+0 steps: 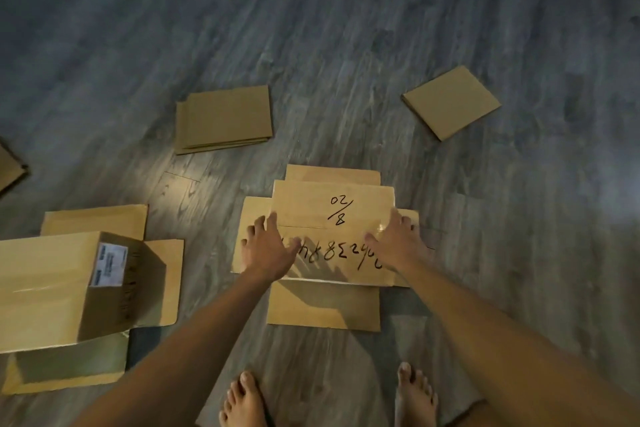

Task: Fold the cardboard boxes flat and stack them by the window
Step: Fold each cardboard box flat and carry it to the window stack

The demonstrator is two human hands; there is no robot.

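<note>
Your left hand (266, 246) & right hand (398, 243) press, fingers spread and seemingly flat, on the marked box (332, 239) lying flattened on the floor (311, 45) w/ flaps splayed, just ahead of your feet (242, 402).

I read handwritten black marker on the flattened box (332, 236) under my hands: "02/8", upside down to me, then a longer digit string, partly covered. The white label (110, 264) on the upright box (52, 284) is too blurred to read.
</note>
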